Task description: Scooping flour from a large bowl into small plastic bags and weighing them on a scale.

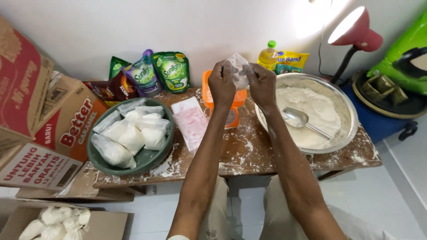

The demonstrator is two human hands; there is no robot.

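Both hands pinch one small clear plastic bag [239, 71]: the left hand [222, 83] and the right hand [262, 84] each have fingertips closed on its upper edge, holding it up above the orange kitchen scale [231, 116] at the back of the flour-dusted wooden table [249, 153]. The bag looks empty or nearly so (its mouth is hidden behind the fingers, so whether it is parted cannot be told). To the right, just beside the hands, sits a wide metal bowl [349, 129] of white flour with a metal scoop [299, 118] lying in it. To the left, a green bowl [147, 162] holds several filled, sealed bags of flour [129, 135], and a flat stack of empty plastic bags [191, 122] lies between that bowl and the scale. Rubbing the two layers against each other with dry fingertips seems the surest way to open such a bag cleanly, keeping it over the table.
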